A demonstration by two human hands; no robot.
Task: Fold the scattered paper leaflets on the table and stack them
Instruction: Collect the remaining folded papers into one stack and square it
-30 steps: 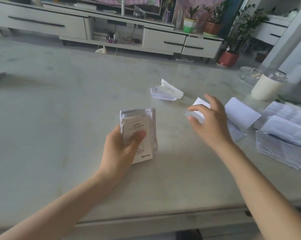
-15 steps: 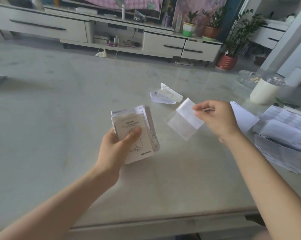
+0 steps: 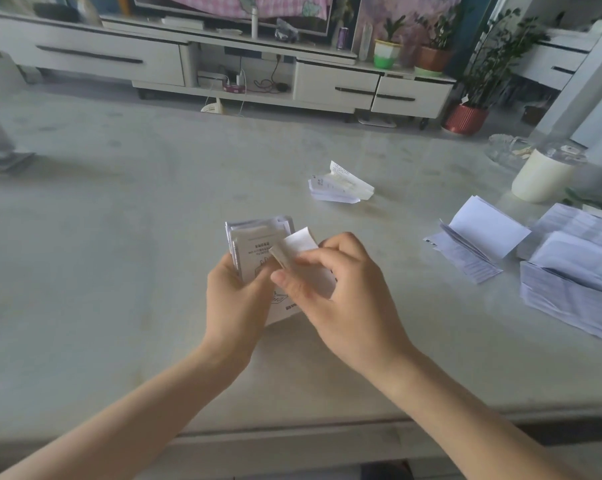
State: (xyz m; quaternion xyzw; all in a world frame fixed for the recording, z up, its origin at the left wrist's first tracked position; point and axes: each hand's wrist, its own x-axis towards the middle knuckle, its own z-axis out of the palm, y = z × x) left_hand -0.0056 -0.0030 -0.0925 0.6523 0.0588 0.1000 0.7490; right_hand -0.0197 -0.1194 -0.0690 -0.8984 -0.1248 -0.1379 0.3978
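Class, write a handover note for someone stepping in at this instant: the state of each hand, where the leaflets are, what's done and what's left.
Left hand: grips the stack of folded leaflets over the table.
Right hand: pinches a small leaflet against the top of the stack.
Elsewhere: a loose leaflet lies mid-table beyond the hands. The open leaflets lie spread at the right, near a white cup.
Done: several leaflets are folded and stacked in the left hand.
Left: add the small leaflet to the stack, then fold and stack the loose leaflet and the open leaflets.
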